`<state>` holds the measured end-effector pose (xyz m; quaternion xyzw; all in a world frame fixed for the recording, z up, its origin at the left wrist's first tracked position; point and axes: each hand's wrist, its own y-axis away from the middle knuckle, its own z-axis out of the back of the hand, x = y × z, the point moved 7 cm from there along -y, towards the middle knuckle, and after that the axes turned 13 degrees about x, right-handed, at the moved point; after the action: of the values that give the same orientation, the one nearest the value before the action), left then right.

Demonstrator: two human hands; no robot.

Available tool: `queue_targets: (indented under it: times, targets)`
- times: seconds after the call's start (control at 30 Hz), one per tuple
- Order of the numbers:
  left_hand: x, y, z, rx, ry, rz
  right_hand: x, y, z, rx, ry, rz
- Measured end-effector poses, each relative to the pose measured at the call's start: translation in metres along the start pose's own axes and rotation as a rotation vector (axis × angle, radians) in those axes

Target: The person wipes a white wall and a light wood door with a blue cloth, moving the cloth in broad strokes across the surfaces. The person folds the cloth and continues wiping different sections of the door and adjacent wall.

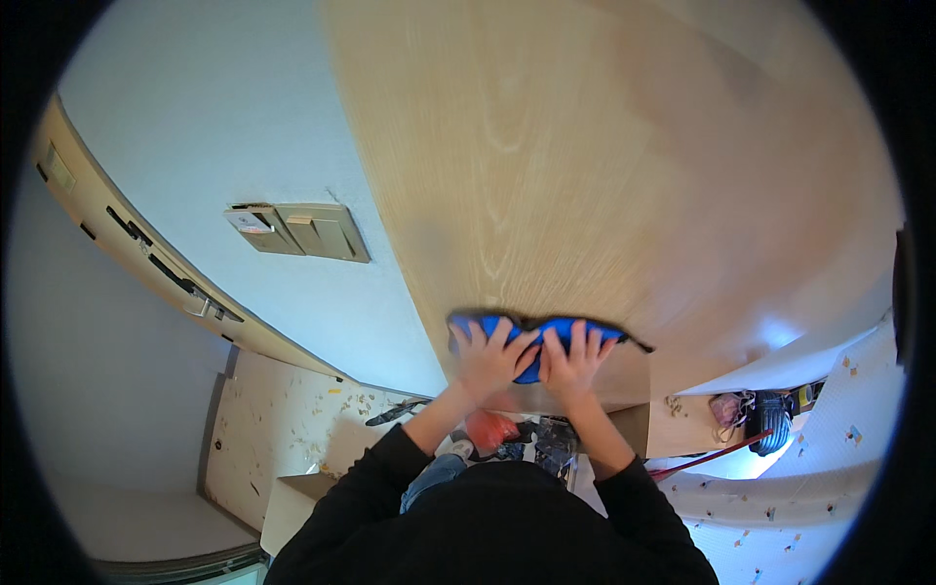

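A blue cloth is pressed flat against a light wooden panel that stands upright in front of me. My left hand lies on the cloth's left part with fingers spread. Right beside it, my right hand presses the cloth's right part, fingers spread too. The two hands touch at the thumbs. Black sleeves cover both forearms below the wrists.
A beige wall switch plate sits on the pale wall left of the panel. Below, a floor with scattered debris, an orange object, a red hose and dark gear lie near my feet.
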<state>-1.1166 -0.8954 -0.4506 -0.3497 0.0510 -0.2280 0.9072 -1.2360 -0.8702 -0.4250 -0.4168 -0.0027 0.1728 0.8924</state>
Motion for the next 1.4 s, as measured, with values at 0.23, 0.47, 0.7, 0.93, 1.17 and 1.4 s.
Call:
queue_targets:
  times: [0.23,0.47,0.7,0.93,1.17,1.4]
  targets:
    - [-0.022,0.045,-0.038,0.211,0.176,-0.110,-0.005,0.071,-0.018,0.286,-0.079,0.020]
    - [-0.026,-0.135,0.141,-0.293,0.171,-0.074,-0.080,-0.102,0.127,-0.112,-0.017,-0.229]
    - [-0.060,-0.145,0.120,-0.302,0.067,-0.093,-0.088,-0.092,0.110,-0.254,-0.040,-0.211]
    - [-0.086,-0.030,0.010,-0.092,0.035,-0.334,-0.055,0.049,0.013,0.081,-0.050,-0.162]
    - [-0.086,-0.148,0.115,-0.243,0.182,-0.205,-0.112,-0.073,0.129,-0.141,-0.052,-0.247]
    - [-0.110,-0.192,0.156,-0.386,0.137,-0.143,-0.142,-0.108,0.167,-0.312,0.011,-0.279]
